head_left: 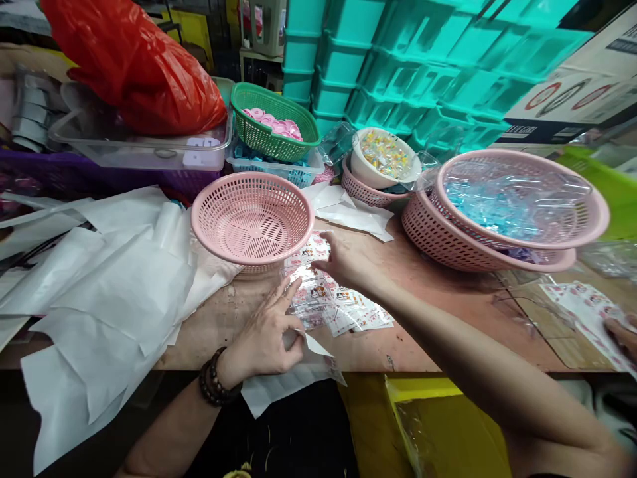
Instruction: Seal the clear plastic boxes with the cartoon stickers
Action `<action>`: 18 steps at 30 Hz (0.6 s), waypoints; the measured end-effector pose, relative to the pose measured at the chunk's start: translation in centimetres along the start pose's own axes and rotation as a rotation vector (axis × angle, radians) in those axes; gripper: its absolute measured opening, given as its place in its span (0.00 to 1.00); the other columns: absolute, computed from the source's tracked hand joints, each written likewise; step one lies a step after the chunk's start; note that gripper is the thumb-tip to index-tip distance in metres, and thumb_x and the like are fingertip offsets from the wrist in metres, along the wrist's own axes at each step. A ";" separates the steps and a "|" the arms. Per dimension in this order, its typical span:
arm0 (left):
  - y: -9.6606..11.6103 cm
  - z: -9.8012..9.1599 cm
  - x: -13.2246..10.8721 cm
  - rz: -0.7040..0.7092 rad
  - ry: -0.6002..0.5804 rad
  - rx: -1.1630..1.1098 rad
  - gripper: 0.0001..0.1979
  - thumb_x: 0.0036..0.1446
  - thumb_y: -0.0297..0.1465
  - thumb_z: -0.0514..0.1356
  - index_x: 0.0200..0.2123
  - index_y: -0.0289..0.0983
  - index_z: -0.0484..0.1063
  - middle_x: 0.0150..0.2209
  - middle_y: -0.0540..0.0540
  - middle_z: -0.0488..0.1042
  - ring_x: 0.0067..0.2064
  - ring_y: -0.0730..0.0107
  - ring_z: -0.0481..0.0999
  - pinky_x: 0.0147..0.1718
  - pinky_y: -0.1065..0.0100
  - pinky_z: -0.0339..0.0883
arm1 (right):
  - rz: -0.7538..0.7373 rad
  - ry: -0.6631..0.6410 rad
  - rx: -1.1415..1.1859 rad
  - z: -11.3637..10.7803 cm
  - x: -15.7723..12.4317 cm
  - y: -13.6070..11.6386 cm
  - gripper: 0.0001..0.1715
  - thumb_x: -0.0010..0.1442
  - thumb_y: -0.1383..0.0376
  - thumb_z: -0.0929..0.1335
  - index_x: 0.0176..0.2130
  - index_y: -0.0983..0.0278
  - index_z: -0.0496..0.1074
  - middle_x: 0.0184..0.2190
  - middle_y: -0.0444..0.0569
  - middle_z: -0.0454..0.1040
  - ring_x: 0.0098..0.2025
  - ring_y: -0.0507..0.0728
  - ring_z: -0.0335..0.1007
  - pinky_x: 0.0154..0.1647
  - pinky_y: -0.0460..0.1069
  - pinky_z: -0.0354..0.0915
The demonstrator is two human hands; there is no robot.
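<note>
My left hand (266,335) is in front of the pink basket, thumb bent against a finger and the other fingers stretched forward. A white sheet of paper (279,385) with a clear plastic edge hangs from it over the table's front edge. My right hand (346,262) hovers over or touches the printed sticker sheets (318,292), thumb and fingers apart, with nothing visible between them. These sheets carry small red and cartoon-animal prints and lie overlapping, some in clear film. The round pink basket (253,186) stands just behind my left hand with nothing in it.
White sheets (124,279) pile up at left. Pink baskets (448,245) with bagged blue pieces stand at right. Behind are a green basket (273,146) of pink pieces, a white bowl (361,169) and turquoise crates (398,79). Another person's hand (622,335) holds a printed sheet.
</note>
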State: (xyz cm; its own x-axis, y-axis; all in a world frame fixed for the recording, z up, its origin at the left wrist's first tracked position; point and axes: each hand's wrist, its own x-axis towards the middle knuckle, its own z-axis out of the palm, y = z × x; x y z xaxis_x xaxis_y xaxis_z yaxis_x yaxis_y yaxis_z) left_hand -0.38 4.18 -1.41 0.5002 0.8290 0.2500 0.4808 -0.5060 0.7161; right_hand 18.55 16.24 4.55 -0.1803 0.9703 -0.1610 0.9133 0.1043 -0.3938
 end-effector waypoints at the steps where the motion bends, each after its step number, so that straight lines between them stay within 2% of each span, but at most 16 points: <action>1: -0.1 0.1 -0.1 0.001 -0.008 -0.019 0.07 0.48 0.21 0.62 0.30 0.35 0.79 0.74 0.41 0.46 0.73 0.38 0.43 0.67 0.40 0.49 | 0.022 0.055 0.051 0.5 -0.4 0.8 0.29 0.59 0.56 0.72 0.56 0.67 0.70 0.34 0.53 0.77 0.37 0.60 0.72 0.38 0.53 0.64; 3: -0.4 0.3 -0.1 -0.003 -0.014 -0.056 0.07 0.48 0.20 0.62 0.30 0.35 0.79 0.74 0.41 0.45 0.73 0.37 0.42 0.67 0.39 0.49 | 0.050 0.071 0.213 2.1 -1.4 2.1 0.28 0.62 0.48 0.67 0.48 0.68 0.74 0.35 0.54 0.76 0.38 0.60 0.72 0.39 0.53 0.65; 6: -1.0 0.5 -0.3 0.001 0.030 -0.077 0.08 0.47 0.20 0.61 0.30 0.35 0.79 0.74 0.41 0.44 0.73 0.36 0.41 0.67 0.39 0.49 | 0.044 0.025 0.476 5.2 -2.8 2.4 0.33 0.61 0.39 0.64 0.36 0.65 0.76 0.31 0.50 0.75 0.36 0.59 0.71 0.40 0.53 0.66; 8: -1.6 0.5 -0.9 0.033 0.061 -0.074 0.08 0.48 0.21 0.62 0.31 0.35 0.79 0.74 0.42 0.43 0.73 0.37 0.40 0.67 0.38 0.49 | 0.063 0.047 0.616 7.0 -3.6 1.4 0.35 0.60 0.37 0.63 0.35 0.65 0.75 0.30 0.48 0.75 0.37 0.58 0.71 0.41 0.52 0.66; 10: -2.2 0.4 -1.8 0.085 0.066 -0.063 0.05 0.50 0.25 0.63 0.31 0.36 0.79 0.74 0.44 0.42 0.73 0.37 0.41 0.68 0.39 0.47 | 0.123 0.087 0.725 7.9 -4.4 0.2 0.35 0.59 0.37 0.64 0.38 0.64 0.75 0.32 0.49 0.76 0.39 0.59 0.72 0.42 0.52 0.67; 12: -3.0 0.4 -2.8 0.126 0.070 -0.029 0.05 0.52 0.30 0.64 0.33 0.37 0.80 0.74 0.45 0.44 0.74 0.39 0.41 0.68 0.43 0.49 | 0.194 0.121 0.789 8.3 -5.0 -1.1 0.35 0.56 0.37 0.67 0.44 0.63 0.74 0.39 0.51 0.78 0.43 0.61 0.73 0.45 0.54 0.68; 15: -3.7 0.4 -3.8 0.189 0.079 -0.027 0.08 0.53 0.34 0.64 0.36 0.39 0.80 0.72 0.43 0.54 0.72 0.43 0.49 0.68 0.50 0.52 | 0.242 0.138 0.805 8.1 -5.5 -2.1 0.42 0.49 0.38 0.72 0.52 0.62 0.71 0.50 0.55 0.77 0.50 0.66 0.73 0.51 0.58 0.67; 18: -2.8 0.1 -4.3 0.154 0.129 -0.100 0.08 0.57 0.35 0.61 0.36 0.41 0.81 0.68 0.43 0.63 0.70 0.48 0.57 0.68 0.57 0.53 | 0.268 0.179 0.929 6.2 -6.6 -0.6 0.43 0.46 0.41 0.75 0.52 0.63 0.72 0.50 0.55 0.77 0.51 0.66 0.74 0.52 0.58 0.68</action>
State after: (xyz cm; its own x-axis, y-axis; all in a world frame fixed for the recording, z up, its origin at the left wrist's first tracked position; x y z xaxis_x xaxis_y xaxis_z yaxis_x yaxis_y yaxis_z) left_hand -3.79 1.97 -4.59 0.4629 0.7706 0.4380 0.3291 -0.6083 0.7223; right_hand 16.94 8.46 0.23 0.1191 0.9636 -0.2392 0.2512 -0.2624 -0.9317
